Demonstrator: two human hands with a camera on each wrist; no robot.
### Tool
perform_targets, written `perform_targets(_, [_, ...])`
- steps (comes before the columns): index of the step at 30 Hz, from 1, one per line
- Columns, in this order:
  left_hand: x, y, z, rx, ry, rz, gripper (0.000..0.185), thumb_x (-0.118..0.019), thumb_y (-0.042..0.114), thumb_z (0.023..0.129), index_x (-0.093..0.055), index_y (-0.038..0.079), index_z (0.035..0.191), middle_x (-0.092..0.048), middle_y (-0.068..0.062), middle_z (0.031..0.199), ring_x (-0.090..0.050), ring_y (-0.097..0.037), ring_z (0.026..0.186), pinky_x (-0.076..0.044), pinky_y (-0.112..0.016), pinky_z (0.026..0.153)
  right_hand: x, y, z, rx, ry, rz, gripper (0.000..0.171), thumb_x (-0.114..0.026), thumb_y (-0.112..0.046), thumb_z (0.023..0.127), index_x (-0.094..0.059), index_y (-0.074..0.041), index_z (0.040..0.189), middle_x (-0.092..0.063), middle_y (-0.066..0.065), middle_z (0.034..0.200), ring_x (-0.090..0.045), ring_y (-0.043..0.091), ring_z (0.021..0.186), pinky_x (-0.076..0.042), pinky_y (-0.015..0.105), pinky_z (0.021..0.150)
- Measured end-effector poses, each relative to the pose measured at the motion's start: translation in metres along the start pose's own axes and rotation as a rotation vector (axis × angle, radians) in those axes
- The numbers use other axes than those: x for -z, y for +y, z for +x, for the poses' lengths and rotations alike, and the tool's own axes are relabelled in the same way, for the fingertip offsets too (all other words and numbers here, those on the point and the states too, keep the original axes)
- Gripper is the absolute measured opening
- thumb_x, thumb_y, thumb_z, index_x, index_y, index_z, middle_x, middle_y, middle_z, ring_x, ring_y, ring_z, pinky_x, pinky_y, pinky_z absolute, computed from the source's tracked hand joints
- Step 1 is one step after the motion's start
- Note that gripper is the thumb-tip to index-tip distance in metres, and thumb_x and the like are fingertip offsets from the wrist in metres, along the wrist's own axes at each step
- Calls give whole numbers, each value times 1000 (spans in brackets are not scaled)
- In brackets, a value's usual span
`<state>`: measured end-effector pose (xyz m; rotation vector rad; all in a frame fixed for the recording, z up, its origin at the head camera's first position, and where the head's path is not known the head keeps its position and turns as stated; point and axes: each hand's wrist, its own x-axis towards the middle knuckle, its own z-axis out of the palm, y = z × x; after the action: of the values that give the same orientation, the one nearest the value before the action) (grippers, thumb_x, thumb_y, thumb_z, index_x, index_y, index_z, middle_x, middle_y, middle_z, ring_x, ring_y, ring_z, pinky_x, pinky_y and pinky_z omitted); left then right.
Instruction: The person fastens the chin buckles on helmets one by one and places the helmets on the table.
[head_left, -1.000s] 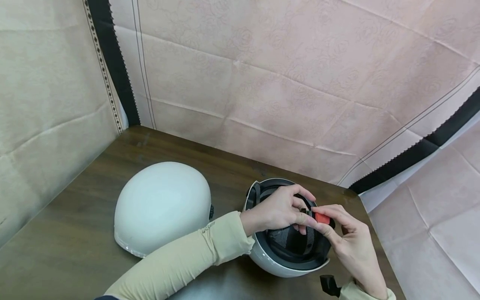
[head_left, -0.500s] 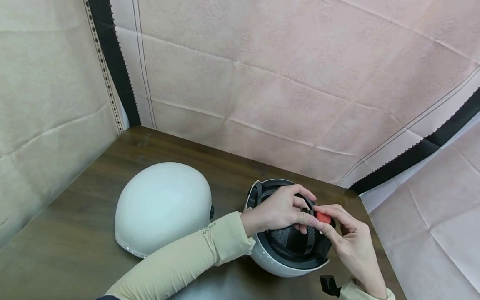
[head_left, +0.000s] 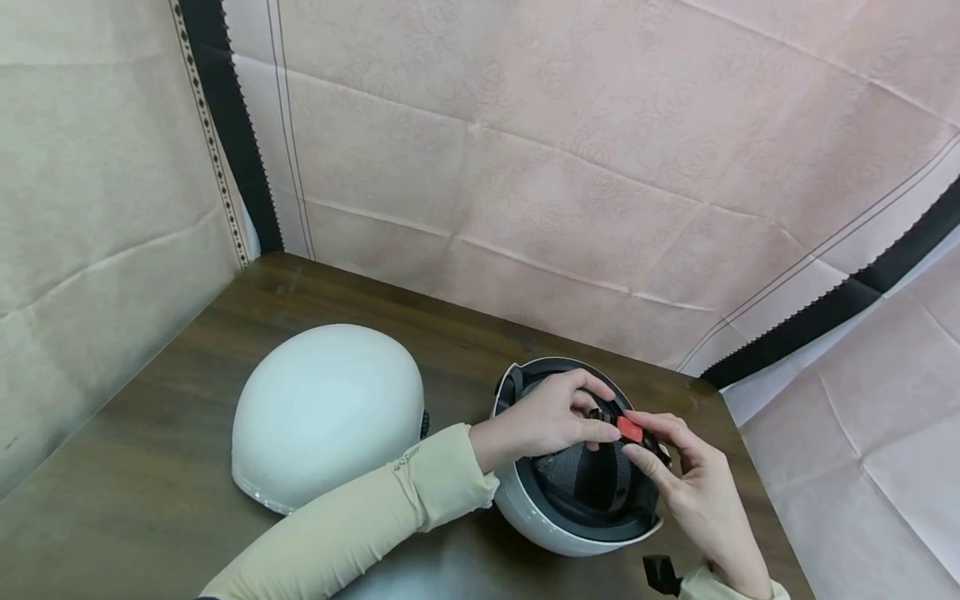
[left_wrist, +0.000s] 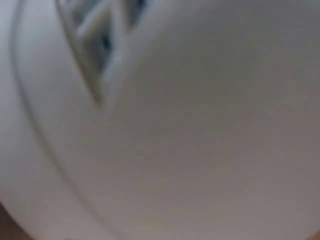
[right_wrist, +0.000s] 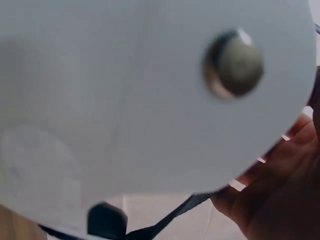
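pink and beige embossed cloth hangs behind and beside a dark wood table [head_left: 150, 467], with black zigzag-edged strips running down the cloth. near the table's right front corner an upturned white helmet [head_left: 573, 492] rests on its crown, dark lining and black straps facing up. left hand [head_left: 543, 417] reaches in over the rim from the left, its cream sleeve [head_left: 360, 525] crossing the table; thumb and fingers are curled together on the black strap end at the buckle. right hand [head_left: 693, 492] comes from the right front corner, thumb and forefinger pinching the red buckle [head_left: 629, 429]. both hands meet at the buckle above the helmet's opening, fingertips touching or nearly so; whether the two buckle halves are joined cannot be told from the head view.

second white helmet [head_left: 326, 412] sits dome up toward the table's left side, apart from the hands. small black object [head_left: 660, 573] lies at the front edge by the right wrist.

left wrist view: blurred white shell with a vent slot [left_wrist: 95, 45]. right wrist view: white shell, a metal rivet [right_wrist: 235, 62], a black strap [right_wrist: 170, 217] below it.
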<state>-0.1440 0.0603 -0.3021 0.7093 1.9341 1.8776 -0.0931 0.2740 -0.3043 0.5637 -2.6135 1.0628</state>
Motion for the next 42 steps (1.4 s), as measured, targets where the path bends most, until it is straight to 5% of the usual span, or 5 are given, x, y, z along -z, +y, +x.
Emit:
perform_targets(13, [24, -18, -23, -85, 265, 360, 31, -65, 21, 89, -57, 19, 119, -46, 3, 132, -38, -18, 123, -34, -45, 100, -2, 13, -8, -57, 8, -128, 42, -73, -16, 82, -62, -28, 121, -59, -12, 110, -51, 6, 98, -43, 13, 76])
perform_targets(24, [33, -41, -38, 76, 417, 156, 48, -56, 27, 93, -41, 15, 137, -32, -2, 141, -33, -23, 126, -34, -50, 99, 6, 29, -20, -250, 119, -78, 38, -47, -24, 100, -49, -17, 137, -47, -1, 125, -52, 1, 100, -39, 9, 79])
perform_targets(30, [37, -50, -38, 115, 439, 100, 47, -56, 22, 94, -40, 12, 137, -34, -7, 136, -36, -26, 124, -35, -50, 99, 8, 51, -29, -466, 131, 353, 45, -37, -37, 101, -42, -10, 138, -48, -6, 123, -50, 1, 105, -47, 17, 81])
perform_targets(36, [38, -60, -37, 140, 436, 73, 47, -56, 13, 92, -40, 7, 136, -37, -10, 130, -44, -26, 113, -41, -44, 95, 4, 77, -40, -629, 5, 751, 30, -29, -44, 101, -54, -32, 112, -56, -15, 108, -51, 2, 101, -46, 24, 81])
perform_targets(42, [37, -66, -36, 163, 429, 70, 50, -55, 8, 92, -36, 8, 138, -37, -12, 128, -47, -27, 115, -40, -45, 96, -11, 90, -46, -545, -151, 1119, 41, -24, -28, 105, -64, -20, 111, -59, -6, 108, -54, 6, 101, -46, 28, 85])
